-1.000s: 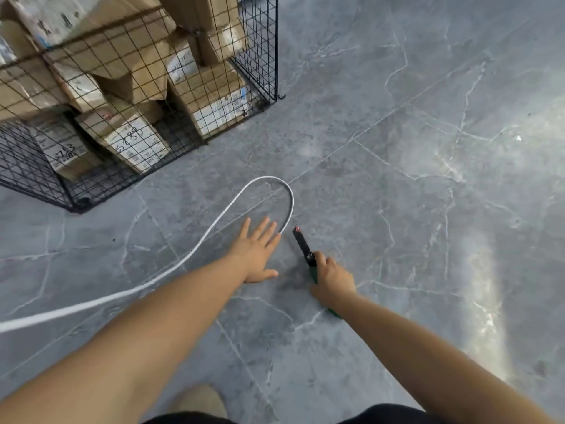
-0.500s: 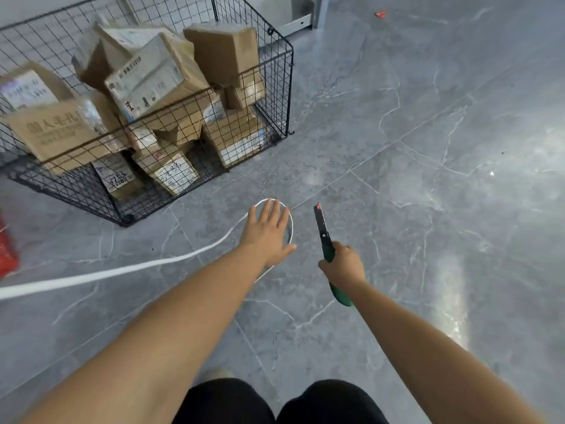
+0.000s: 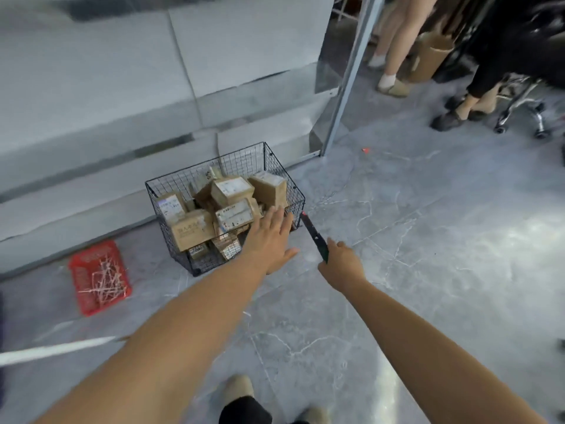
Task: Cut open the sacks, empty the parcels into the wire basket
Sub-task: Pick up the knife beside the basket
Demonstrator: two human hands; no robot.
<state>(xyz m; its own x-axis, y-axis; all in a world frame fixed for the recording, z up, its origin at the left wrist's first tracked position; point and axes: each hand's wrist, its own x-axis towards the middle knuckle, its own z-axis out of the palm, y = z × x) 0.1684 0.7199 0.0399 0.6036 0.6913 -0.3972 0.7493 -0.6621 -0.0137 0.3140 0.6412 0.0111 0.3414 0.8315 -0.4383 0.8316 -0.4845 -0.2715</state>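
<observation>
A grey marbled floor is carrying a black wire basket against the far wall, heaped with brown cardboard parcels.
The left hand is hovering flat and released before the basket's near right corner. The right hand is grasping a green-handled black cutter, its blade pointing away from the body, likely for safety. No sack is showing.

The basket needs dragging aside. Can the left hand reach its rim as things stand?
Probably yes: the left hand is open and empty, seemingly at the wire basket's near corner, with nothing between them.
</observation>
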